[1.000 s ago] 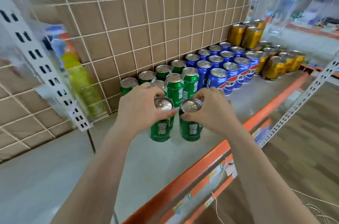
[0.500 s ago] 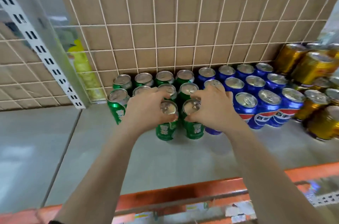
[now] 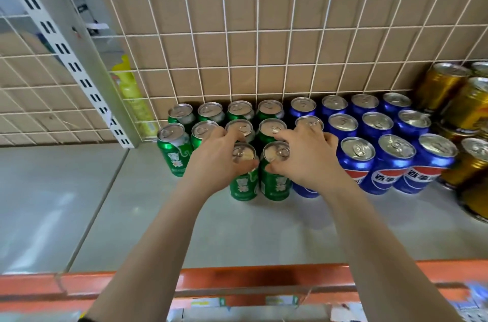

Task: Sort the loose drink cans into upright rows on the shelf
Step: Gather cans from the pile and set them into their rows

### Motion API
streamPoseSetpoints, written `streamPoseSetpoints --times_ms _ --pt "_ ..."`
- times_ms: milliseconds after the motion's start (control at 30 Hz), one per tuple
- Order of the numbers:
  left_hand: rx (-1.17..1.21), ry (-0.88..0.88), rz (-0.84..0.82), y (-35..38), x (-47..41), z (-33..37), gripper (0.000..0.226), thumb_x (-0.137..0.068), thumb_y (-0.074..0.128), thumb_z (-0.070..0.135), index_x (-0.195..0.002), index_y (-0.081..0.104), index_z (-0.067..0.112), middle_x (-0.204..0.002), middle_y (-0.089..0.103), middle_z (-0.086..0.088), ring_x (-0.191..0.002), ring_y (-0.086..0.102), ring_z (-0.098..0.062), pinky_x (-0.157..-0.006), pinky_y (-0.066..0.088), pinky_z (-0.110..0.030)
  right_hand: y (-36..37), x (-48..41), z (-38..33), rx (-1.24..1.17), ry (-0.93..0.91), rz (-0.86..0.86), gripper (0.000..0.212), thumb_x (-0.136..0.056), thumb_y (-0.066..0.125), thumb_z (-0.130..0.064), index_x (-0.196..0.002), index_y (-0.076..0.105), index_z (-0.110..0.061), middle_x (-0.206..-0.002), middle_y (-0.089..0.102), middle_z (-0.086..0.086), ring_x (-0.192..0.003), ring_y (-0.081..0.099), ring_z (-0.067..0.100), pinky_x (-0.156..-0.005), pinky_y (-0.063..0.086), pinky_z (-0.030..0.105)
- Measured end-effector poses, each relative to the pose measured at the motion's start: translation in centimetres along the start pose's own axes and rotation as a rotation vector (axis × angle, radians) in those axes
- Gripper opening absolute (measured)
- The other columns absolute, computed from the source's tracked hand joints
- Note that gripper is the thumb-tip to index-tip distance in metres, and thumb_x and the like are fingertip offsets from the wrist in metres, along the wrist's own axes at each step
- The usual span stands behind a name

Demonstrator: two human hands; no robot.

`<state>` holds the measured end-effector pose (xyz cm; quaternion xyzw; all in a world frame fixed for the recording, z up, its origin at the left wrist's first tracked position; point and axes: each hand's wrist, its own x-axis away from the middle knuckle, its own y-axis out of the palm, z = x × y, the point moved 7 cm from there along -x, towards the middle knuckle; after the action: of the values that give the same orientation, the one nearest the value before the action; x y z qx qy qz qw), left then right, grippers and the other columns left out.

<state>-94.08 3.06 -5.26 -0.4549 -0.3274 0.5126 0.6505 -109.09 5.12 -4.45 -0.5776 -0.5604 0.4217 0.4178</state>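
Observation:
Several green cans stand upright in rows at the back of the grey shelf (image 3: 184, 229). My left hand (image 3: 215, 163) grips a green can (image 3: 244, 184) by its top rim at the front of the group. Right beside it, my right hand (image 3: 306, 160) grips a second green can (image 3: 276, 184) the same way. Both cans stand upright on the shelf, touching each other. To the right stand rows of blue cans (image 3: 393, 163), one partly hidden under my right wrist. A single green can (image 3: 173, 149) stands at the left end.
Gold cans (image 3: 470, 108) crowd the far right. A white wire grid (image 3: 264, 44) over brown board backs the shelf. A perforated white upright (image 3: 71, 63) slants at the left. An orange rail (image 3: 237, 279) edges the shelf front. Bare grey shelf spreads to the left and front.
Both hands carried the two green cans back against the green rows and set them on the shelf. The view swung from the right side to face the shelf squarely and moved closer.

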Motion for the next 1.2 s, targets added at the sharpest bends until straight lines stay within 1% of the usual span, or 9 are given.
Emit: streamPoseSetpoints --times_ms 133,267,333,400,500,633,733,933,1200 --pt "-0.004 0.005 0.004 0.3 0.4 -0.2 0.066 -0.077 0.062 0.059 -0.131 0.042 0.026 -0.118 0.045 -0.002 -0.110 0.047 -0.024 -0.084 0.048 -0.040 0.1 0.4 -0.5 0.018 0.002 -0.001 0.068 -0.075 0.065 -0.052 -0.135 0.041 -0.033 -0.133 0.041 0.007 -0.131 0.027 0.032 -0.110 0.015 0.058" --pt "0.090 -0.009 0.033 -0.2 1.6 -1.2 0.074 -0.078 0.059 0.060 -0.139 0.035 0.028 -0.136 0.042 -0.002 -0.123 0.044 -0.024 -0.093 0.045 -0.041 -0.5 0.9 -2.5 -0.037 -0.054 0.105 0.062 -0.079 0.062 -0.053 -0.133 0.044 -0.029 -0.133 0.040 0.005 -0.129 0.028 0.031 -0.113 0.013 0.053" --pt "0.038 -0.021 0.107 -1.3 2.7 -2.6 0.074 -0.080 0.056 0.059 -0.142 0.034 0.024 -0.141 0.041 -0.003 -0.129 0.039 -0.025 -0.104 0.035 -0.042 -0.4 1.1 -4.5 -0.023 -0.115 0.155 0.056 -0.082 0.059 -0.051 -0.131 0.046 -0.026 -0.131 0.041 0.005 -0.127 0.030 0.030 -0.112 0.015 0.052" --pt "-0.143 -0.053 0.185 -2.5 4.2 -4.5 0.076 -0.083 0.051 0.058 -0.145 0.027 0.021 -0.146 0.036 -0.005 -0.137 0.030 -0.026 -0.114 0.016 -0.047 0.3 1.2 -6.8 -0.004 -0.177 0.155 0.054 -0.085 0.057 -0.048 -0.132 0.044 -0.027 -0.134 0.039 0.004 -0.131 0.027 0.029 -0.113 0.012 0.056" --pt "-0.252 -0.169 0.172 -3.8 6.8 -8.4 0.078 -0.087 0.046 0.058 -0.148 0.014 0.021 -0.155 0.020 -0.003 -0.144 0.012 -0.025 -0.115 0.003 -0.054 2.3 1.2 -10.9 0.086 -0.260 0.112 0.057 -0.086 0.056 -0.047 -0.136 0.039 -0.023 -0.142 0.032 0.008 -0.138 0.016 0.031 -0.110 0.009 0.058" --pt "-0.267 -0.325 0.141 -5.5 11.2 -14.6 0.071 -0.089 0.040 0.059 -0.147 0.016 0.024 -0.156 0.014 -0.002 -0.143 0.013 -0.024 -0.114 0.007 -0.054 5.6 1.9 -17.2 0.124 -0.344 0.009 0.058 -0.087 0.053 -0.049 -0.136 0.039 -0.020 -0.146 0.028 0.009 -0.141 0.012 0.031 -0.112 0.009 0.062" --pt "-0.291 -0.462 0.151 -7.4 15.6 -20.1 0.071 -0.089 0.040 0.059 -0.147 0.015 0.026 -0.156 0.012 -0.004 -0.143 0.012 -0.026 -0.114 0.010 -0.053 7.8 3.1 -21.9 0.160 -0.385 -0.020 0.058 -0.088 0.050 -0.051 -0.137 0.039 -0.022 -0.144 0.031 0.009 -0.140 0.017 0.030 -0.113 0.005 0.058" --pt "-0.271 -0.614 0.217 -12.0 24.6 -30.9 0.074 -0.087 0.043 0.060 -0.147 0.017 0.026 -0.155 0.018 -0.006 -0.141 0.021 -0.029 -0.112 0.021 -0.048 11.7 6.0 -33.4 0.156 -0.472 -0.014 0.051 -0.087 0.051 -0.050 -0.128 0.048 -0.021 -0.131 0.048 0.006 -0.126 0.040 0.028 -0.104 0.029 0.043" --pt "-0.164 -0.721 0.311 -16.8 33.5 -43.8 0.071 -0.086 0.052 0.054 -0.145 0.029 0.022 -0.147 0.033 -0.007 -0.131 0.037 -0.032 -0.102 0.035 -0.042 16.2 8.5 -48.9 0.044 -0.567 -0.009 0.050 -0.086 0.056 -0.046 -0.130 0.050 -0.022 -0.130 0.050 0.004 -0.122 0.041 0.028 -0.100 0.033 0.038"
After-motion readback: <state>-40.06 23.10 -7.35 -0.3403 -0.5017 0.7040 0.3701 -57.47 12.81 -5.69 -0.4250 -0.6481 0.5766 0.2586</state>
